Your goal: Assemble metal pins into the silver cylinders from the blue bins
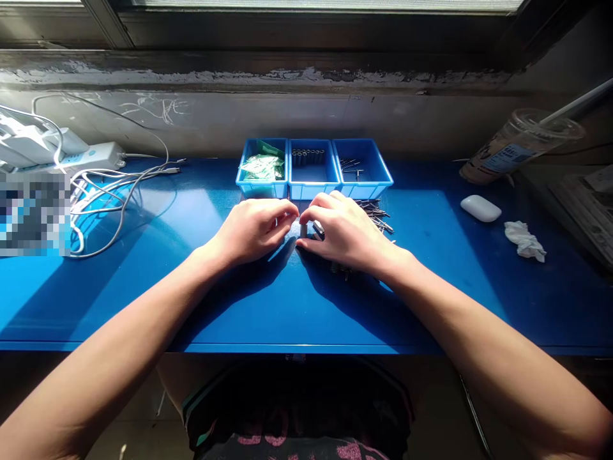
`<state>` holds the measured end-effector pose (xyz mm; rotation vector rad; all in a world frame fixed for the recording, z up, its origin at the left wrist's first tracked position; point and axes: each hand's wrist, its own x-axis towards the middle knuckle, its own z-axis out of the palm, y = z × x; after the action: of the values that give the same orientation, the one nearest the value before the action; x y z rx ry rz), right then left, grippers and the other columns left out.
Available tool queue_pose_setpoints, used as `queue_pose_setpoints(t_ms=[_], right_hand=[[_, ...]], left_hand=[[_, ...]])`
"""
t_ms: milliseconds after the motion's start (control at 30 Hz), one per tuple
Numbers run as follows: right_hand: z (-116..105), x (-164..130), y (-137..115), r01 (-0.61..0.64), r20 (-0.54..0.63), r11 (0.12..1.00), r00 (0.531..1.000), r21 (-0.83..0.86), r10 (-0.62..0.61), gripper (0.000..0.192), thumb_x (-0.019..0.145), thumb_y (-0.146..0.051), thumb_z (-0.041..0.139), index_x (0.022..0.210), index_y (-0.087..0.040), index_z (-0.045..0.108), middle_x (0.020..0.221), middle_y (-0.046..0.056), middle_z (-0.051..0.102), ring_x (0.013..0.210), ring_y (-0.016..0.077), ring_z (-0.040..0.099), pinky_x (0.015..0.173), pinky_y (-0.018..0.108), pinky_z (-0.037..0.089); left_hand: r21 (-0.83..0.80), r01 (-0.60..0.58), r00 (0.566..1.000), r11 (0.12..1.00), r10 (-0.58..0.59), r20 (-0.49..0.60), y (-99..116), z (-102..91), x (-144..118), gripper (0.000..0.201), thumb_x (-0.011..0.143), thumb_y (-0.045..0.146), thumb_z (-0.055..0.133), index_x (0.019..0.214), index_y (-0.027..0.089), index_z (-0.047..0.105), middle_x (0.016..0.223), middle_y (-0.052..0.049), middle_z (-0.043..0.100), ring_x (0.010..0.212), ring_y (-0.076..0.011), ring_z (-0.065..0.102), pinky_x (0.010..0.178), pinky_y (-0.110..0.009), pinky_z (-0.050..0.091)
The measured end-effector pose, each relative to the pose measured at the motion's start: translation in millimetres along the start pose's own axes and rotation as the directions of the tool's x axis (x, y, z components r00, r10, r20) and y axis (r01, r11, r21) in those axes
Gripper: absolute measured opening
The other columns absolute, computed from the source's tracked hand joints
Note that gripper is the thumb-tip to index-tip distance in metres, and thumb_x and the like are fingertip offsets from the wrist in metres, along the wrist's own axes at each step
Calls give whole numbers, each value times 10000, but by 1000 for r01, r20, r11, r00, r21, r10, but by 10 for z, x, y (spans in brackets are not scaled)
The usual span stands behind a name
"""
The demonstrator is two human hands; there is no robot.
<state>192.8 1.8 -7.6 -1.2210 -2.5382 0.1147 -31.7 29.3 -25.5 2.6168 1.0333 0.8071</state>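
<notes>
Both my hands rest close together on the blue table [143,294], just in front of three blue bins. My right hand [342,233] pinches a small silvery metal part [318,230] between thumb and fingers. My left hand [256,227] is curled with its fingertips almost meeting the right hand's; what it holds is hidden. A pile of thin metal pins [378,217] lies by my right hand, partly under it. The left bin [245,167] holds green plastic bags, the middle bin [311,186] small dark cylinders, the right bin [378,167] a few metal pins.
A white power strip [96,155] and tangled white cables [105,191] lie at the left. At the right are a tipped plastic cup [517,144], a white earbud case [480,208] and a crumpled tissue [524,241]. A wall and window sill run behind.
</notes>
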Motion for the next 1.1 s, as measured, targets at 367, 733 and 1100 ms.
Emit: queue_pose_setpoints(t_ms=[367, 733, 1100], right_hand=[[40, -21, 12, 73, -193, 997, 979, 26, -67, 174, 1007, -347, 677, 1078, -206, 751, 1111, 77, 790, 1056, 277, 684, 924, 406, 436], [-10, -13, -32, 73, -290, 992, 956, 107, -39, 191, 996, -327, 661, 1133, -201, 708, 1136, 80, 784, 1108, 261, 691, 990, 392, 467], [-24, -32, -71, 56, -274, 995, 961, 83, -31, 167, 973, -299, 634, 1113, -229, 690, 1171, 81, 762, 1143, 270, 680, 951, 382, 453]], left_hand=[[-130, 83, 996, 988, -87, -22, 52, -47, 30, 289, 989, 332, 557, 965, 146, 777, 821, -42, 757, 677, -145, 614, 645, -265, 442], [-575, 203, 976, 793, -210, 56, 148, -58, 80, 339, 937, 464, 711, 911, 129, 755, 772, -33, 731, 620, -114, 603, 571, -212, 490], [-591, 221, 973, 776, -214, 83, 163, -83, 80, 380, 905, 498, 743, 802, 133, 732, 713, -19, 703, 591, -109, 567, 567, -221, 475]])
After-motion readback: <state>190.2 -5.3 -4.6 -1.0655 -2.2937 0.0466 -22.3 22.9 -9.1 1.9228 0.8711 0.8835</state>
